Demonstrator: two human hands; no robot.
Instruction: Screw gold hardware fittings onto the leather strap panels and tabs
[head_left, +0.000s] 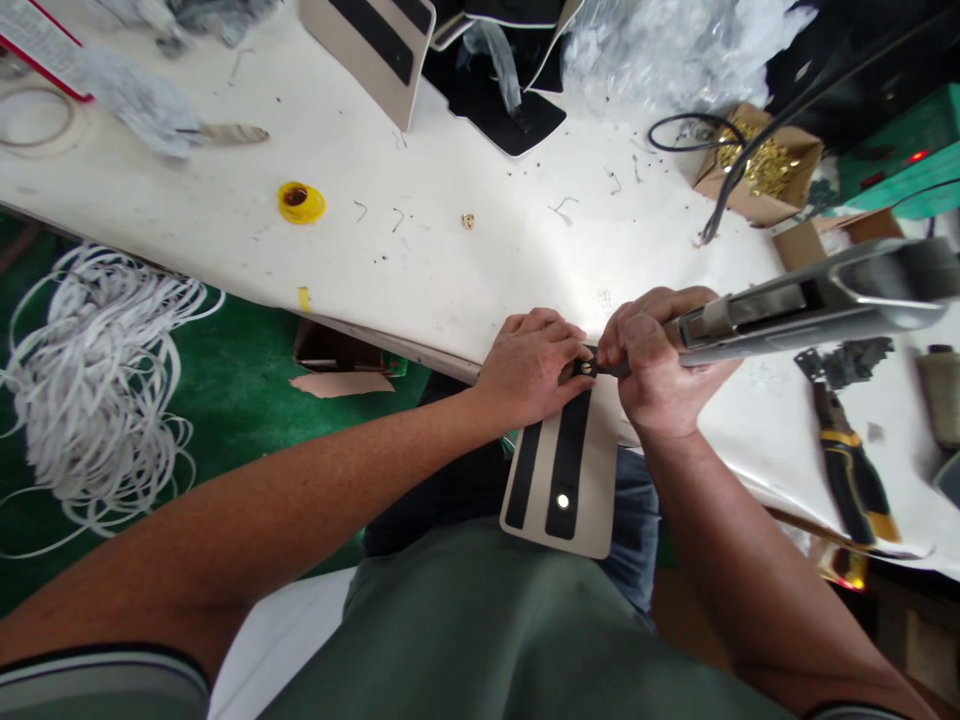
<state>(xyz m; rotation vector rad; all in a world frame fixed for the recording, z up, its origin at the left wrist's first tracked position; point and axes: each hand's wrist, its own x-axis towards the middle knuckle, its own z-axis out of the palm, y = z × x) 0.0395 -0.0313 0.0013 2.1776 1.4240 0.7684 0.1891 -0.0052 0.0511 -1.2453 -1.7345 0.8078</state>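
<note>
A beige panel (601,480) with two black strips lies at the table's front edge and reaches over my lap. A round shiny metal piece (562,501) sits on the wider strip. My left hand (531,365) is closed on the far end of that black strap (574,415), thumb and fingers beside a small brass-coloured fitting (586,368). From the right, my right hand (660,355) grips a long grey hand tool (810,305) near its narrow dark front end, which points at the fitting. The tool's exact kind and its contact with the fitting are unclear.
Pliers (851,465) with black and yellow handles lie at right. A cardboard box (806,180) holds gold-coloured parts near a hanging dark cable (739,165). A yellow tape roll (301,203), another beige panel (375,50) and clear plastic (667,55) are on the table. White cord (97,380) is heaped on the floor.
</note>
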